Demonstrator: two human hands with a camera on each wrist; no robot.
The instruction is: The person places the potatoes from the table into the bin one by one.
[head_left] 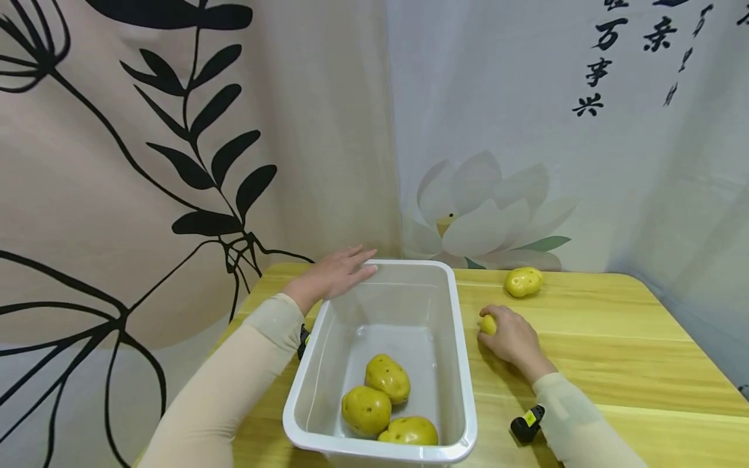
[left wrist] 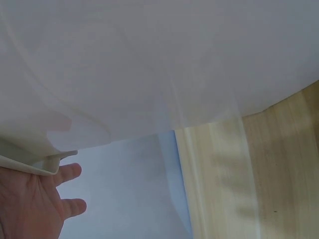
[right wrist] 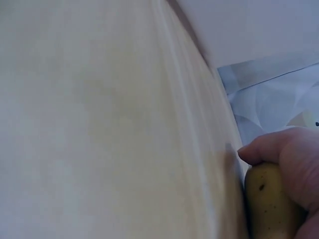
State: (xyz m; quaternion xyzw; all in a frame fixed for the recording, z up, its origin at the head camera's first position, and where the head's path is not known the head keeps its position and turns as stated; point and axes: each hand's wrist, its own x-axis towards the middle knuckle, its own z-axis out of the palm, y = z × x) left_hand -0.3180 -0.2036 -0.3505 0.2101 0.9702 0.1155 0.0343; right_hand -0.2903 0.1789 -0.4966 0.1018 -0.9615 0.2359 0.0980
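My right hand (head_left: 512,335) grips a yellow potato (right wrist: 269,201) over the table, to the right of a white plastic bin (head_left: 466,390). Fingers cover most of that potato in the head view. On the bin's far left corner rests my left hand (head_left: 335,275), its fingers stretched out along the rim. Inside the bin, near its front end, lie three potatoes: one at the back (head_left: 387,378), one at the left (head_left: 366,411) and one at the front right (head_left: 409,431). Another potato (head_left: 523,282) sits at the table's back edge, beyond my right hand.
The wooden table (head_left: 632,364) extends to the right of the bin. A printed curtain (head_left: 328,130) hangs right behind it. Black wrist devices show at each arm, the right one (head_left: 527,425) just above the tabletop.
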